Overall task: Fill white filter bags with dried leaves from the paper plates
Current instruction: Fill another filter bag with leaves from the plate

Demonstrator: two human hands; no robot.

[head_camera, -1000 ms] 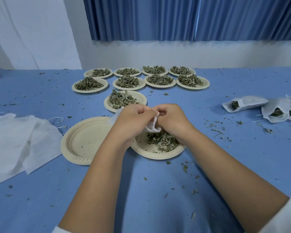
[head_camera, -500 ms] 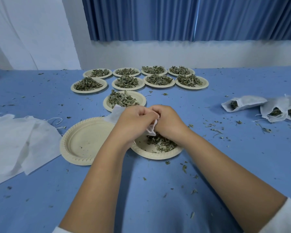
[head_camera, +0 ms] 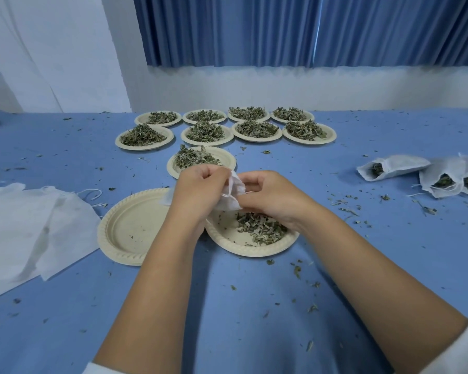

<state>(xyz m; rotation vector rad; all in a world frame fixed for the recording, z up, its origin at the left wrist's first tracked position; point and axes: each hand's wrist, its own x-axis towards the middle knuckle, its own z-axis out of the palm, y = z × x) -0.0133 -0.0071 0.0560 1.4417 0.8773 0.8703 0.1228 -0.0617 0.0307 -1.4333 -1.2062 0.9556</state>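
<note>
My left hand (head_camera: 197, 193) and my right hand (head_camera: 270, 195) both pinch the mouth of a small white filter bag (head_camera: 234, 194), held just above a paper plate (head_camera: 243, 245) that carries a loose heap of dried leaves (head_camera: 262, 228). The bag's mouth is spread a little between the two hands; its inside is hidden. An empty paper plate (head_camera: 127, 228) lies to the left, its rim overlapped by the leaf plate. Several more plates heaped with dried leaves (head_camera: 203, 133) stand in rows further back.
A pile of flat white filter bags (head_camera: 30, 228) lies at the left edge of the blue table (head_camera: 227, 306). Three filled bags (head_camera: 441, 176) lie on their sides at the right. Leaf crumbs are scattered over the cloth. A blue curtain hangs behind.
Both hands have drawn slightly apart and spread the bag's mouth wider; more of the white bag shows between them now.
</note>
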